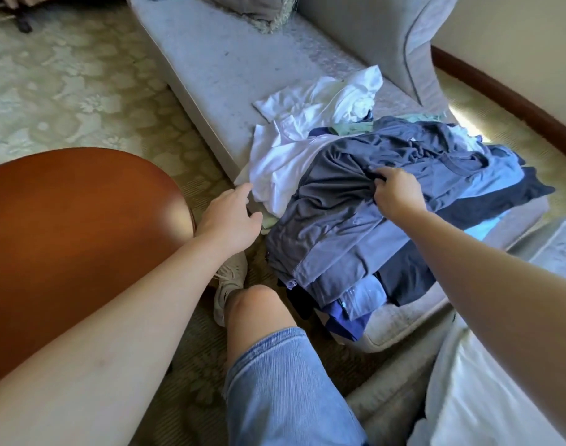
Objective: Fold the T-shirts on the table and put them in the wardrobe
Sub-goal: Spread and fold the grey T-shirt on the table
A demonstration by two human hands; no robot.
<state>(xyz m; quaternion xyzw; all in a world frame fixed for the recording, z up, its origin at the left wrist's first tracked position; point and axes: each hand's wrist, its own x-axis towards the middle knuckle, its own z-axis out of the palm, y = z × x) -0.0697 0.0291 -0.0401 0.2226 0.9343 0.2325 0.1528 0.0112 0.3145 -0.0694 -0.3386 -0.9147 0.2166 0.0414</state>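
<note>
Right hand (399,196) pinched the grey T-shirt (333,220) atop the heap (468,188) on the sofa (217,69), seemingly to peel it free, while the left hand (233,220) hovered alongside, slack and empty.

Crumpled T-shirts (371,201) heaped on sofa (210,66)

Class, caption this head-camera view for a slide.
Right hand grips a dark grey T-shirt atop the clothes pile on the sofa; open left hand hovers beside it.
</note>
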